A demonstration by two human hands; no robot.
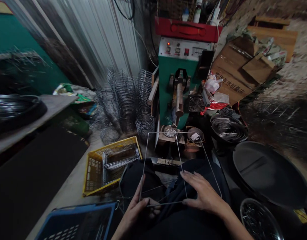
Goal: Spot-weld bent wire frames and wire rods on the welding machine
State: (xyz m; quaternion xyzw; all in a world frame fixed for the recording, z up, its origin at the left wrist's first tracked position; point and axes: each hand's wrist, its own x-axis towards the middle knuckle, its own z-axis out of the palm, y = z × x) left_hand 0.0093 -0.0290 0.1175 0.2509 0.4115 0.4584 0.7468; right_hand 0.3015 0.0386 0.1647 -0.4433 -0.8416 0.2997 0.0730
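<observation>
A thin rectangular wire frame (145, 156) with a cross wire down its middle is held over the lap, its far edge near the green machine (165, 80). My left hand (140, 203) grips the frame's near left corner between thumb and fingers. On the near side, my right hand (202, 193) pinches the middle wire close to where it meets the near wire. Under the machine's metal arm (179, 100) sits a round dish (169, 131) of small shiny pieces.
A yellow crate (87, 175) with wire frames and a blue crate (78, 208) stand at the left. Stacked wire baskets (124, 100) are behind. Wire coils (228, 128), a large black round lid (268, 173) and a bowl of metal bits (259, 220) lie right.
</observation>
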